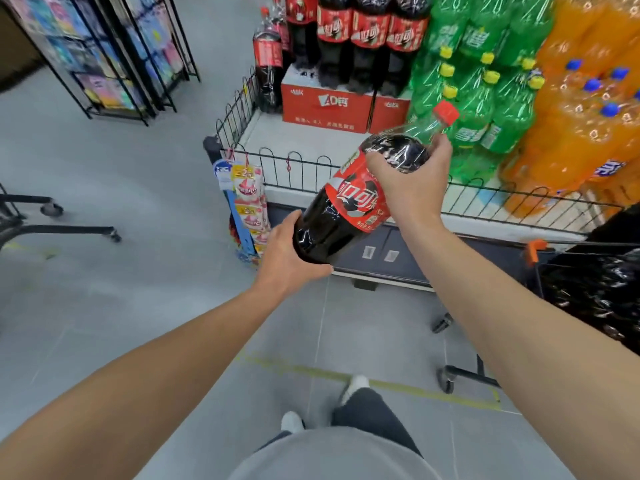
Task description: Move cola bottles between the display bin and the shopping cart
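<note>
A large cola bottle [349, 206] with a red label and red cap lies tilted in the air, cap up and to the right, just in front of the display bin [311, 168]. My left hand [287, 261] cups its base from below. My right hand [412, 181] grips its shoulder near the neck. The bin has a low black wire fence and a pale floor. More cola bottles [367, 36] stand at the bin's back on red cartons. The shopping cart [595, 289] is at the right edge, with dark bottles inside.
Green soda bottles [485, 91] and orange soda bottles [588, 109] fill the bin's right side. A snack strip [247, 209] hangs at the bin's front left corner. A black wire rack [104, 57] stands far left, another trolley base [52, 220] at left. Grey tiled floor lies below.
</note>
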Motion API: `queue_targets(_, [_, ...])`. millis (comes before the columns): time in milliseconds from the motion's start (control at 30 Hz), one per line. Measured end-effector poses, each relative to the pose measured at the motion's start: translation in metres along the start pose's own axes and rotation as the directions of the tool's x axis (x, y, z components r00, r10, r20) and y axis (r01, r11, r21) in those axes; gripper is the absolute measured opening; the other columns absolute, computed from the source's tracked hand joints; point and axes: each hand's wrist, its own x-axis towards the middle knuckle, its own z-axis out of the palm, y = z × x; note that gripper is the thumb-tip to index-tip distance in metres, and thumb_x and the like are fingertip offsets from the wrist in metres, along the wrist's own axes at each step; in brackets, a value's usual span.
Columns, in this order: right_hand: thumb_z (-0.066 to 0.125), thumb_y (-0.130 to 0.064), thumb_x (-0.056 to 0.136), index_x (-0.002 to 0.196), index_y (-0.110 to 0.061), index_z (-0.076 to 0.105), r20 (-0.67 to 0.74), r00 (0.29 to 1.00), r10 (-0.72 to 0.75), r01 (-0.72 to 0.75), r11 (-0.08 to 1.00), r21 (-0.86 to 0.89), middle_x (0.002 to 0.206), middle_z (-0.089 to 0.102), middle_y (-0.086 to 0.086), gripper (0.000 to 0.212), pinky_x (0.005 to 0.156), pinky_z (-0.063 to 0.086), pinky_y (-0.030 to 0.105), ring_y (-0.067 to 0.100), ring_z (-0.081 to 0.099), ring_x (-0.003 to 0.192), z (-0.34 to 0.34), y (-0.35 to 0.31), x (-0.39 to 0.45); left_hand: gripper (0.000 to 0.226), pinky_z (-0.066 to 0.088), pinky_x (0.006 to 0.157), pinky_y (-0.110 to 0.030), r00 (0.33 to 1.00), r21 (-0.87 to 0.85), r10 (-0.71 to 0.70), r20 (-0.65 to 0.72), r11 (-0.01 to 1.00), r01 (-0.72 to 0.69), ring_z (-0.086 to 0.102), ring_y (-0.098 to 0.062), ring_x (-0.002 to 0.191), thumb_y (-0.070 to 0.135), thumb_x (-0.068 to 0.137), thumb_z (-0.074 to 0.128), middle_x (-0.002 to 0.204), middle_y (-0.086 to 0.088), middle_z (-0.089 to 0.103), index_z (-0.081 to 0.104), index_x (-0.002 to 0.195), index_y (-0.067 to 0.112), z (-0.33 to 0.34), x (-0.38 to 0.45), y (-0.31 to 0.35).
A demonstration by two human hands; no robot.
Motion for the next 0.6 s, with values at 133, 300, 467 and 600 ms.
queue_targets(133, [0.08, -0.06, 0.056, 0.15, -0.016, 0.036, -0.016, 1.0, -0.012, 0.012, 1.0, -0.004, 0.137, 0.054, 0.0, 0.112, 0.108, 0.049, 0.042, 0.018, 0.058, 0.124, 0.043, -0.003, 0.034, 0.111, 0.05, 0.102, -0.041, 1.0, 0.006, 0.001, -0.004, 1.0, -0.001, 0.052, -0.016, 0.12, 0.048, 0.045, 0.088, 0.131, 0.004, 0.054, 0.039, 0.143, 0.03, -0.016, 0.052, -0.015])
queue_targets(300, [0.081, -0.058, 0.055, 0.146, -0.019, 0.04, -0.022, 1.0, -0.002, 0.003, 0.999, 0.037, 0.134, 0.056, 0.0, 0.107, 0.107, 0.05, 0.042, 0.017, 0.059, 0.122, 0.095, -0.001, 0.098, 0.111, 0.047, 0.1, -0.034, 1.0, 0.017, 0.007, -0.021, 1.0, -0.007, 0.05, -0.016, 0.121, 0.045, 0.046, 0.089, 0.132, 0.004, 0.053, 0.039, 0.144, 0.031, -0.024, 0.135, -0.027])
queue_targets(467, [0.082, -0.054, 0.057, 0.143, -0.022, 0.041, -0.021, 1.0, -0.003, 0.004, 0.999, 0.052, 0.131, 0.053, -0.002, 0.1, 0.106, 0.05, 0.04, 0.016, 0.058, 0.12, 0.137, -0.005, 0.171, 0.113, 0.045, 0.101, -0.032, 1.0, 0.024, 0.021, -0.005, 0.999, -0.021, 0.048, -0.016, 0.124, 0.041, 0.051, 0.091, 0.137, 0.002, 0.05, 0.035, 0.149, 0.028, -0.029, 0.22, -0.025])
queue_targets(600, [0.08, -0.053, 0.056, 0.124, -0.032, 0.04, -0.013, 0.999, -0.034, 0.034, 0.999, 0.03, 0.127, 0.053, -0.003, 0.081, 0.108, 0.047, 0.039, 0.017, 0.056, 0.12, 0.172, -0.018, 0.227, 0.109, 0.042, 0.096, -0.029, 1.0, 0.001, 0.017, -0.018, 1.0, -0.017, 0.047, -0.017, 0.123, 0.038, 0.055, 0.092, 0.135, 0.0, 0.051, 0.035, 0.148, 0.03, -0.035, 0.284, -0.018])
